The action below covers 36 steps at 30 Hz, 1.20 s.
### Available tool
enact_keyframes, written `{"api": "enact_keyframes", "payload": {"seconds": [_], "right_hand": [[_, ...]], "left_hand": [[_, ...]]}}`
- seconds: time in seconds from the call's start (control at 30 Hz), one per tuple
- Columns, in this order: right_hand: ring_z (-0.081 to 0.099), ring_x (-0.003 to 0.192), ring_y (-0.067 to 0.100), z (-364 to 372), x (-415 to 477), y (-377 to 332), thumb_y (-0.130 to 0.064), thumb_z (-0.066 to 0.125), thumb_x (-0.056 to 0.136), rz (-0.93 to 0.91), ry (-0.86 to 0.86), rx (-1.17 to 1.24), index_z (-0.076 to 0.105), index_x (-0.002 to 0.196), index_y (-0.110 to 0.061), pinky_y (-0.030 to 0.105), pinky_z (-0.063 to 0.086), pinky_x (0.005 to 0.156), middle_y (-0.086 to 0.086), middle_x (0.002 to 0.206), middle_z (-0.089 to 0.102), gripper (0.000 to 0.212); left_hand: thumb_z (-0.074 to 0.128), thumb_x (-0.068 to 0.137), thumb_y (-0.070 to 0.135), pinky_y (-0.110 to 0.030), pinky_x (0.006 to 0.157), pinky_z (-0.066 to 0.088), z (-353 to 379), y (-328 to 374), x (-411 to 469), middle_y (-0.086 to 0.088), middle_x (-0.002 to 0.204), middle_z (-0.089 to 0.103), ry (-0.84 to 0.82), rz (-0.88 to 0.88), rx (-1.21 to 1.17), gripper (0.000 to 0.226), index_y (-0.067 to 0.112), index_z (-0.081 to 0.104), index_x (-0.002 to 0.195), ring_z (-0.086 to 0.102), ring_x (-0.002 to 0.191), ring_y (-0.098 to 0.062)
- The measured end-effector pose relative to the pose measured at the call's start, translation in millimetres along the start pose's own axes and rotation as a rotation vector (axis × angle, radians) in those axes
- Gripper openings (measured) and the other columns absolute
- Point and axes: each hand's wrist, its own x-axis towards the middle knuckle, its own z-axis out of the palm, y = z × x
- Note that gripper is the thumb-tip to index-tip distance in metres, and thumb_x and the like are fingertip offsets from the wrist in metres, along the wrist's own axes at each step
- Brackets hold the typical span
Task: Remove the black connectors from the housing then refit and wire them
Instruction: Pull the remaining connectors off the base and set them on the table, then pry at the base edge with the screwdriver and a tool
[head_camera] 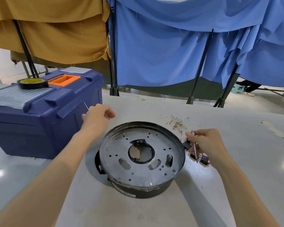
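Note:
The round black housing [142,158] lies upside down on the table, its perforated metal base plate facing up with a ragged central hole. My left hand [97,116] hovers behind its left rim, fingers pinched on a thin white wire. My right hand [205,141] is at the housing's right side, holding a slim silver tool [194,145] and touching a black connector [186,145] by the rim. Another black connector [204,159] with red parts lies on the table under that hand.
A blue toolbox [44,110] with an orange handle stands at the left, a roll of black tape [32,83] on its lid. A pile of small wires with brass terminals [177,122] lies behind the housing. Blue and tan cloth screens hang behind the table.

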Motion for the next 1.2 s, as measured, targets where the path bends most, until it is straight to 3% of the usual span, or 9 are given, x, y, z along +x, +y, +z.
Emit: {"api": "enact_keyframes", "payload": {"seconds": [0.1,0.2,0.3,0.37,0.57,0.73,0.87,0.97,1.2], "right_hand": [[0.061,0.04,0.026,-0.9,6.1,11.1,-0.01,0.074,0.083,0.076,-0.005,-0.103,0.059,0.064,0.008,0.027,0.048,0.043,0.008,0.043,0.055,0.031],[0.055,0.043,0.025,9.7,7.2,20.7,-0.011,0.075,0.08,0.094,-0.039,-0.32,0.059,0.058,0.003,0.03,0.043,0.049,0.015,0.047,0.057,0.031],[0.047,0.055,0.026,21.6,5.9,25.4,-0.006,0.068,0.075,0.045,-0.034,-0.502,0.057,0.057,-0.003,0.028,0.036,0.054,0.011,0.051,0.052,0.021],[0.047,0.06,0.028,25.0,5.1,25.4,-0.001,0.058,0.073,0.027,-0.031,-0.591,0.062,0.065,-0.004,0.028,0.034,0.052,0.012,0.055,0.054,0.009],[0.065,0.082,0.032,25.5,4.5,23.0,0.001,0.052,0.078,0.009,-0.087,-0.727,0.069,0.096,-0.005,0.033,0.05,0.065,0.013,0.092,0.068,0.025],[0.068,0.058,0.025,11.3,-0.7,2.5,-0.007,0.065,0.086,-0.105,-0.071,-0.587,0.07,0.092,-0.012,0.035,0.057,0.07,0.004,0.07,0.068,0.01],[0.064,0.075,0.018,0.1,-14.2,-28.0,0.005,0.075,0.071,-0.318,-0.256,-0.438,0.068,0.114,-0.03,0.037,0.056,0.073,-0.003,0.09,0.067,0.056],[0.054,0.091,0.005,-3.2,-20.3,-38.0,-0.016,0.086,0.068,-0.406,-0.38,-0.473,0.055,0.123,-0.051,0.018,0.045,0.074,-0.016,0.109,0.052,0.072],[0.059,0.092,0.007,5.4,-27.2,-44.2,-0.022,0.073,0.081,-0.636,-0.219,-0.188,0.061,0.104,-0.046,0.027,0.052,0.078,-0.005,0.104,0.064,0.035]], "left_hand": [[0.033,0.082,-0.018,-0.041,0.092,0.05,-0.6,23.0,-0.4,0.004,0.079,0.065,-0.089,0.104,-0.027,0.049,0.019,0.066,0.078,0.065,0.082,-0.016],[0.033,0.081,-0.022,-0.008,0.065,0.048,5.3,48.2,-6.8,-0.001,0.084,0.069,-0.24,0.177,-0.123,0.049,0.013,0.067,0.081,0.063,0.075,-0.005],[0.032,0.079,-0.023,0.0,0.06,0.042,11.7,66.9,-14.2,0.005,0.079,0.067,-0.369,0.252,-0.201,0.052,0.013,0.07,0.081,0.062,0.075,-0.002],[0.032,0.077,-0.023,-0.001,0.064,0.042,16.1,74.5,-18.7,0.007,0.081,0.068,-0.455,0.293,-0.23,0.055,0.017,0.07,0.081,0.062,0.078,0.0],[0.032,0.074,-0.023,-0.015,0.074,0.048,30.2,78.2,-28.3,0.001,0.093,0.071,-0.609,0.278,-0.31,0.06,0.022,0.07,0.08,0.062,0.086,-0.007],[0.034,0.075,-0.024,-0.012,0.07,0.049,36.5,78.0,-36.4,-0.001,0.092,0.071,-0.614,0.165,-0.409,0.064,0.027,0.072,0.079,0.059,0.082,-0.005],[0.043,0.084,-0.021,-0.034,0.083,0.052,38.1,89.8,-41.6,-0.006,0.094,0.061,-0.512,-0.002,-0.702,0.051,0.023,0.07,0.085,0.057,0.088,-0.016],[0.045,0.088,-0.018,-0.046,0.091,0.052,38.0,104.9,-43.6,-0.006,0.097,0.054,-0.476,-0.123,-0.932,0.046,0.022,0.068,0.093,0.055,0.093,-0.021],[0.049,0.094,-0.008,-0.038,0.081,0.058,42.9,126.7,-50.5,-0.015,0.101,0.052,-0.436,-0.228,-1.196,0.034,0.014,0.055,0.119,0.061,0.094,-0.026]]}}
